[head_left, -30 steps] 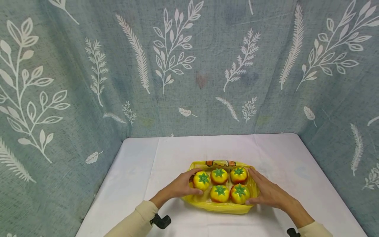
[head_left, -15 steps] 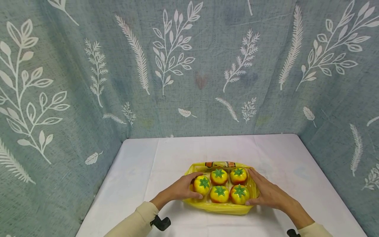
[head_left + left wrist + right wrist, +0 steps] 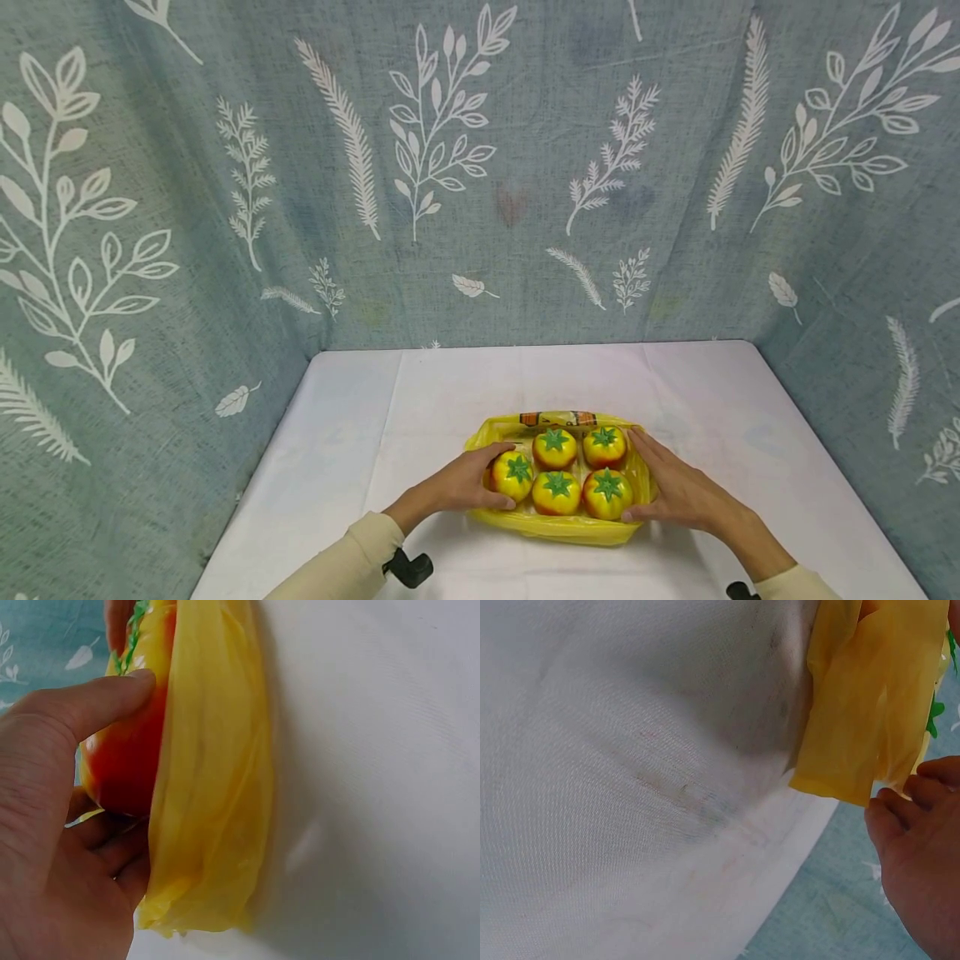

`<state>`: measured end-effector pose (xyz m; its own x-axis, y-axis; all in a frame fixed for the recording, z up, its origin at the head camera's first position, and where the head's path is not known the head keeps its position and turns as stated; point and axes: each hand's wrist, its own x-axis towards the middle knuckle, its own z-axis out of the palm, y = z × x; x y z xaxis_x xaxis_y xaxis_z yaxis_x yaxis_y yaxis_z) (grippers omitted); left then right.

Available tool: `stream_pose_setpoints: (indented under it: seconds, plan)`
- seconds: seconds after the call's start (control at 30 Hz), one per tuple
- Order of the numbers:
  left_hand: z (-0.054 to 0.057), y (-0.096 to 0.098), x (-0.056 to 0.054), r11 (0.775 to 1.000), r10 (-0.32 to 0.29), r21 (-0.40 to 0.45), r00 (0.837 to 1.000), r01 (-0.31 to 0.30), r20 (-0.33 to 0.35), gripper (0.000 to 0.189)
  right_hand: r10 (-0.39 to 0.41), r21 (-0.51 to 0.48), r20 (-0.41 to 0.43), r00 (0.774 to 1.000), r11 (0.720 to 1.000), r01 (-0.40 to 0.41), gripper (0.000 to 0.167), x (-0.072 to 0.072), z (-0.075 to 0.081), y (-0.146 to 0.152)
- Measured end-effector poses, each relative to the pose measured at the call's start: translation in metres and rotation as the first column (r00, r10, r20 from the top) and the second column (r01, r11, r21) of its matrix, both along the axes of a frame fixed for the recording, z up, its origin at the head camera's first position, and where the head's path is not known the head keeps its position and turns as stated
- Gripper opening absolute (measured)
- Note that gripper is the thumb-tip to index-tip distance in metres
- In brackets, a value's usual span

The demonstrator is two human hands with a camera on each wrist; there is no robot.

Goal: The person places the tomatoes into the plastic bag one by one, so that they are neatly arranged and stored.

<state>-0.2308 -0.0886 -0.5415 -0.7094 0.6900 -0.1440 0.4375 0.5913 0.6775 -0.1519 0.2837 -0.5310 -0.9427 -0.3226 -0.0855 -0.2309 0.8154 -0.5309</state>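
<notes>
A yellow plastic bag (image 3: 555, 528) lies open on the white table (image 3: 450, 392) with several yellow-red tomatoes with green stems in it. My left hand (image 3: 495, 477) grips the leftmost tomato (image 3: 514, 477). In the left wrist view its thumb (image 3: 97, 701) lies over that tomato (image 3: 124, 761) and the fingers curl beneath, against the bag's film (image 3: 210, 787). My right hand (image 3: 642, 475) rests with straight fingers along the bag's right side, thumb by the front right tomato (image 3: 607, 493). In the right wrist view its fingertips (image 3: 900, 802) touch the bag's edge (image 3: 877, 705).
Blue-grey cloth printed with white leaves (image 3: 480, 167) walls the table at the back and both sides. A brown-orange label (image 3: 558, 417) shows at the bag's far rim. White tablecloth (image 3: 630, 787) stretches bare around the bag.
My left hand has slid the leftmost tomato to the right and slightly nearer, up against the other tomatoes, drawing the bag's left side in. The right hand has barely moved.
</notes>
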Motion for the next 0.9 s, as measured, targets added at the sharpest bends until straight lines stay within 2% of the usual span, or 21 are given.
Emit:
stream_pose_setpoints:
  seconds: [0.2, 0.37, 0.9]
  plan:
    - [-0.0039, 0.0008, 0.0014, 0.996, -0.008, -0.086, 1.000, 0.006, -0.027, 0.090, -0.003, -0.004, 0.011, 1.000, 1.000, 0.004, 0.123, 0.0006, 0.0002, 0.0001]
    - [-0.0054, 0.0016, 0.0031, 0.992, -0.007, -0.129, 1.000, 0.004, -0.021, 0.089, -0.006, 0.000, 0.006, 1.000, 1.000, 0.006, 0.123, 0.0011, 0.0004, 0.0000]
    - [-0.0046, 0.0021, 0.0054, 0.991, -0.033, -0.131, 0.998, 0.026, -0.055, 0.089, -0.015, 0.014, 0.007, 1.000, 1.000, 0.015, 0.122, 0.0011, 0.0012, -0.0002]
